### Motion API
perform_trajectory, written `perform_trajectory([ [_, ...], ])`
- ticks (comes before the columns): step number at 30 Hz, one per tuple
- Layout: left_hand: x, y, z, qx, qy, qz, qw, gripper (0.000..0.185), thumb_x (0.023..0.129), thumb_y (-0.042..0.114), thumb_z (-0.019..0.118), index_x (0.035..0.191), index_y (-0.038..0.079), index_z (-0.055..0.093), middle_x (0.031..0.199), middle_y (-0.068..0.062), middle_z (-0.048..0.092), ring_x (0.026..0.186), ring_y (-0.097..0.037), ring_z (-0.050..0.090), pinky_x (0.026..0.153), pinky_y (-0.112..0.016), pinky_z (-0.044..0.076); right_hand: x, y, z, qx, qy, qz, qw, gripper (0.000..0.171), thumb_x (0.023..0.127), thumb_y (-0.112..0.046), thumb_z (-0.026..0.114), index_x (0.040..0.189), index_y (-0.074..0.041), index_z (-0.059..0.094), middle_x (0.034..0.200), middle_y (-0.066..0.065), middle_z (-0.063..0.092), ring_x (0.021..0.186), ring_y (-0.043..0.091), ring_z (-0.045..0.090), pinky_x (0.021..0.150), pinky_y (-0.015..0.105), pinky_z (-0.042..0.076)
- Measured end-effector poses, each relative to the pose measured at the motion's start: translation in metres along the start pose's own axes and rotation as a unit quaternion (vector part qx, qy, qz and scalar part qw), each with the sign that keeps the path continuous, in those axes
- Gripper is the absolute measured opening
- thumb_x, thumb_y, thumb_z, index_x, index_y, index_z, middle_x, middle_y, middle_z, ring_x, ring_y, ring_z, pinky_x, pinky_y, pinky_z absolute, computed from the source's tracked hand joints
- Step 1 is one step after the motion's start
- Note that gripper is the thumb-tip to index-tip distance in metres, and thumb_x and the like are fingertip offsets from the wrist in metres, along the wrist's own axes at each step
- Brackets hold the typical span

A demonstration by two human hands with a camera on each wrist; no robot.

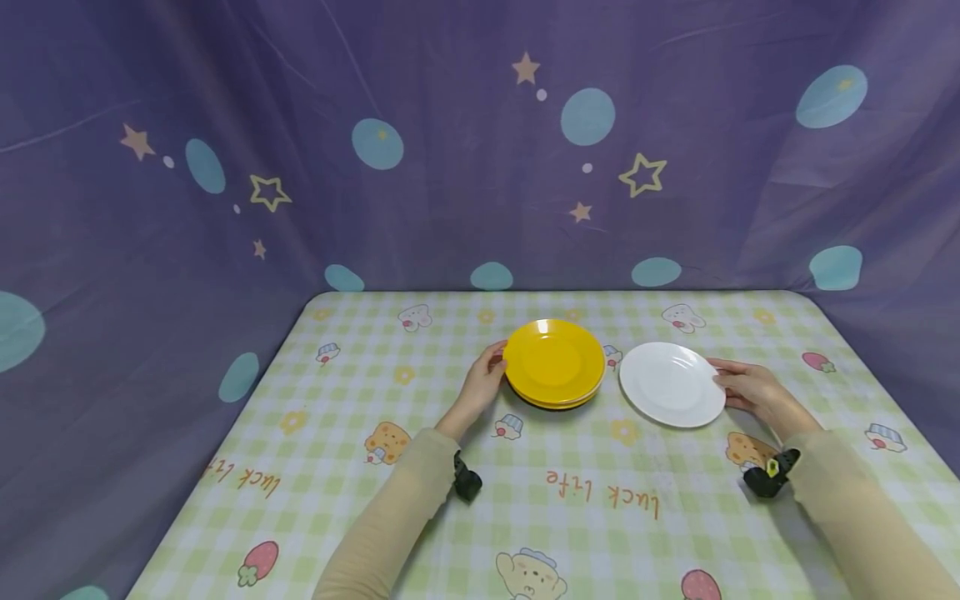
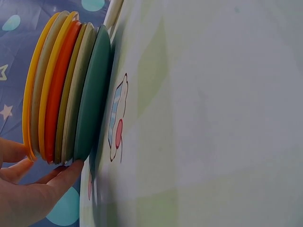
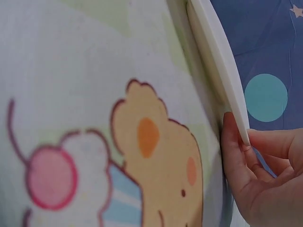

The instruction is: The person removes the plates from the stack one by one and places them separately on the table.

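A stack of plates [image 1: 553, 362] stands left of centre, a yellow plate [image 1: 551, 358] on top. In the left wrist view its layers show yellow, cream, orange and olive, with a teal plate [image 2: 94, 94] at the bottom. My left hand [image 1: 482, 385] grips the stack's left edge, thumb near the upper rims and fingertips at the lower ones. To the right, a white plate [image 1: 671, 385] is pinched at its right rim by my right hand [image 1: 756, 392]. In the right wrist view, thumb and fingers lie on opposite faces of that rim, which is raised off the cloth.
A green-and-white checked cloth [image 1: 592, 542] with cartoon prints covers the table. Behind it hangs a purple curtain [image 1: 465, 217] with stars and blue ovals. A narrow gap separates the stack from the white plate. Black wrist straps [image 1: 467, 482] sit on both forearms.
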State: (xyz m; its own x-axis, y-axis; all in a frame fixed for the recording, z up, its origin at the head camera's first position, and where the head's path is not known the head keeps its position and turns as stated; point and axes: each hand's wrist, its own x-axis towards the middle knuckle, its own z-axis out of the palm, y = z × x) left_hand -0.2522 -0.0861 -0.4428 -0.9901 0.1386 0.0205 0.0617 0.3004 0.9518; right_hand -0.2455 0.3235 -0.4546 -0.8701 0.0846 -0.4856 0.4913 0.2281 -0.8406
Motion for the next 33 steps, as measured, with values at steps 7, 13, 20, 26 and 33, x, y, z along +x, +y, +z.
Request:
perform_trajectory([
  [7, 0.001, 0.000, 0.001, -0.003, -0.001, -0.002, 1.0000, 0.039, 0.094, 0.006, 0.039, 0.132, 0.005, 0.039, 0.123, -0.018, 0.047, 0.110, -0.028, 0.047, 0.087, -0.035, 0.046, -0.001, 0.002, -0.001, -0.029, 0.013, -0.020, 0.999, 0.055, 0.089, -0.013, 0.050, 0.138, -0.003, 0.026, 0.088, -0.006, 0.051, 0.067, 0.003, 0.057, 0.066, 0.025, 0.053],
  [13, -0.001, 0.000, 0.001, 0.005, 0.006, 0.006, 1.0000, 0.038, 0.094, 0.007, 0.039, 0.132, 0.006, 0.040, 0.121, -0.017, 0.048, 0.109, -0.027, 0.048, 0.087, -0.033, 0.046, -0.005, 0.002, -0.001, -0.040, 0.022, -0.062, 0.997, 0.055, 0.087, -0.011, 0.053, 0.134, 0.004, 0.030, 0.078, -0.016, 0.054, 0.066, 0.000, 0.056, 0.064, 0.023, 0.053],
  [20, -0.006, 0.010, -0.002, -0.010, 0.000, 0.004, 0.9999, 0.038, 0.093, 0.005, 0.040, 0.131, 0.002, 0.039, 0.121, -0.019, 0.047, 0.109, -0.030, 0.047, 0.088, -0.037, 0.045, -0.006, -0.002, 0.003, -0.089, 0.051, -0.089, 0.991, 0.052, 0.086, -0.011, 0.054, 0.131, 0.006, 0.036, 0.100, 0.010, 0.058, 0.066, -0.004, 0.053, 0.062, 0.020, 0.052],
  [26, -0.018, 0.030, -0.004, -0.021, -0.006, 0.004, 0.9997, 0.039, 0.093, 0.000, 0.038, 0.131, -0.004, 0.036, 0.121, -0.024, 0.046, 0.109, -0.034, 0.045, 0.089, -0.043, 0.043, -0.008, -0.008, 0.005, -0.153, 0.079, -0.132, 0.976, 0.048, 0.086, -0.012, 0.053, 0.127, 0.008, 0.040, 0.118, 0.031, 0.047, 0.067, -0.006, 0.052, 0.061, 0.018, 0.051],
  [33, -0.006, 0.007, -0.001, -0.014, 0.000, 0.006, 0.9999, 0.038, 0.093, 0.005, 0.039, 0.132, 0.002, 0.038, 0.120, -0.019, 0.048, 0.108, -0.028, 0.048, 0.086, -0.033, 0.047, -0.015, -0.018, 0.013, -0.203, 0.112, -0.214, 0.949, 0.040, 0.087, -0.013, 0.052, 0.121, 0.008, 0.048, 0.113, 0.029, 0.053, 0.081, 0.007, 0.056, 0.062, 0.009, 0.043],
])
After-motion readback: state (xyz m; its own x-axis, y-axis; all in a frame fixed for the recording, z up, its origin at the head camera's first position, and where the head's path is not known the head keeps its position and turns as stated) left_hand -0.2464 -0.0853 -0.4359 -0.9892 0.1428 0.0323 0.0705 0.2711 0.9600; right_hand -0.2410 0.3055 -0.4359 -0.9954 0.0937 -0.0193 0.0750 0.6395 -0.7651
